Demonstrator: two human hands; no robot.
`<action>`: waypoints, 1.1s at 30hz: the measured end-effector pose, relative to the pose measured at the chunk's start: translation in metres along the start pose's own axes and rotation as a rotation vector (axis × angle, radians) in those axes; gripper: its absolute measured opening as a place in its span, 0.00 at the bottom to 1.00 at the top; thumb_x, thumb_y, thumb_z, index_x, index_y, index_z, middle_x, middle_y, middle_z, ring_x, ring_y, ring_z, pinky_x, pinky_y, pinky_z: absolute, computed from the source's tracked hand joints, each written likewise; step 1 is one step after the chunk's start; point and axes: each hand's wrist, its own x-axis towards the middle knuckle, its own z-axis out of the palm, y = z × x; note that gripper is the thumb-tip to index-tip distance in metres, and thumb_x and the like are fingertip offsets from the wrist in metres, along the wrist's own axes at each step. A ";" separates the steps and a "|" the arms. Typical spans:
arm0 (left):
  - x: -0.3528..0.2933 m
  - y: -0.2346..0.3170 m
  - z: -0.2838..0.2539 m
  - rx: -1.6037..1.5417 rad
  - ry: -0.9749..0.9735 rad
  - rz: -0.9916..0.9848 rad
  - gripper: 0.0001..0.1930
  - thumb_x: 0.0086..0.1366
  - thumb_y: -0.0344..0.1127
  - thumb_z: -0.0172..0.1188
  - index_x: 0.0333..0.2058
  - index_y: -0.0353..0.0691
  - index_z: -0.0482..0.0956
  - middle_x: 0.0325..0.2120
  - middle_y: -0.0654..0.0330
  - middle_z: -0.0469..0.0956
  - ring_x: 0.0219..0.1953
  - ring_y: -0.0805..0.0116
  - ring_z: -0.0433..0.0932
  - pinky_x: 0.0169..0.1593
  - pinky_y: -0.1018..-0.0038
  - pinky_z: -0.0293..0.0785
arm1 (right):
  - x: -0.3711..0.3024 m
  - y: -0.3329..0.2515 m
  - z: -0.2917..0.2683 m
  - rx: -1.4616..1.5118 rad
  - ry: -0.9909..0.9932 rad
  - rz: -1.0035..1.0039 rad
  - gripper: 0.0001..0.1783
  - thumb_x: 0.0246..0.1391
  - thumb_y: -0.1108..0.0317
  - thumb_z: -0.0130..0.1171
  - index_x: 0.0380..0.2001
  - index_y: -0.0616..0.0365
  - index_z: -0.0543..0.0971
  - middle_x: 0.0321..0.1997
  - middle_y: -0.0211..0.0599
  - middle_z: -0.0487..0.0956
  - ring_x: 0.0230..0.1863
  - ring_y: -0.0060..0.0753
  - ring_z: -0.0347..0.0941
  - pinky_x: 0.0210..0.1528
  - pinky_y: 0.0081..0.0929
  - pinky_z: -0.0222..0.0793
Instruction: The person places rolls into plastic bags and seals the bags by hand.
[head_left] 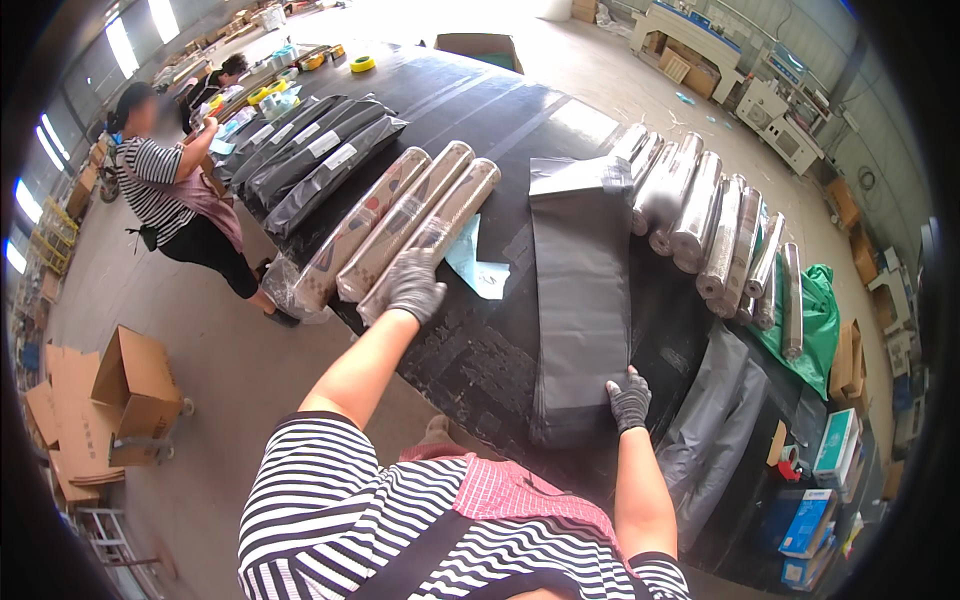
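Across a long black table (480,340) in a workshop, I stand with both hands in grey gloves, each on a different item. My left hand (414,287) lies palm down, unclenched, over the lower part of the rightmost of three patterned rolls (405,217), which sit side by side in clear film. My right hand (630,402) touches the right edge of a flat grey bag stack (582,300) near its lower end; whether its fingers pinch the plastic I cannot tell.

Between rolls and stack lies a pale blue slip (470,262) bearing dark handwriting, too small to read. To the left of the rolls, filled dark bags (335,182) lie in a row, with white labels (341,156) on them; their print is likewise illegible at this distance.

To the right of the stack, more wrapped rolls (695,215) line the table beside a green sack (818,335), with loose grey bags (705,430) nearer me. At the right-hand corner, a teal-and-white box (836,442) and a blue-and-white box (806,522) carry printing, near a red tape roll (788,465). At left, a co-worker (160,170) in a striped top stands by the table's far side.
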 end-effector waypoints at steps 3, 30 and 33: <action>0.021 -0.039 -0.016 -0.010 -0.361 -0.286 0.51 0.54 0.49 0.71 0.69 0.38 0.51 0.60 0.44 0.66 0.62 0.45 0.65 0.65 0.54 0.63 | -0.019 -0.062 -0.007 -0.023 -0.110 0.129 0.37 0.46 0.49 0.70 0.59 0.52 0.73 0.54 0.49 0.74 0.57 0.51 0.70 0.63 0.44 0.64; -0.057 0.076 -0.025 -1.100 -1.080 0.434 0.22 0.68 0.45 0.60 0.54 0.36 0.78 0.46 0.54 0.82 0.47 0.64 0.80 0.55 0.69 0.74 | -0.064 -0.160 -0.127 1.598 -0.530 0.127 0.45 0.41 0.49 0.72 0.60 0.62 0.69 0.52 0.41 0.78 0.51 0.37 0.76 0.55 0.34 0.74; -0.082 0.107 -0.019 -0.582 -0.903 0.684 0.24 0.64 0.42 0.63 0.55 0.37 0.75 0.49 0.48 0.78 0.52 0.52 0.77 0.55 0.63 0.75 | -0.106 -0.118 -0.138 1.362 -0.376 0.060 0.53 0.36 0.60 0.76 0.67 0.57 0.62 0.60 0.32 0.71 0.59 0.32 0.67 0.63 0.35 0.64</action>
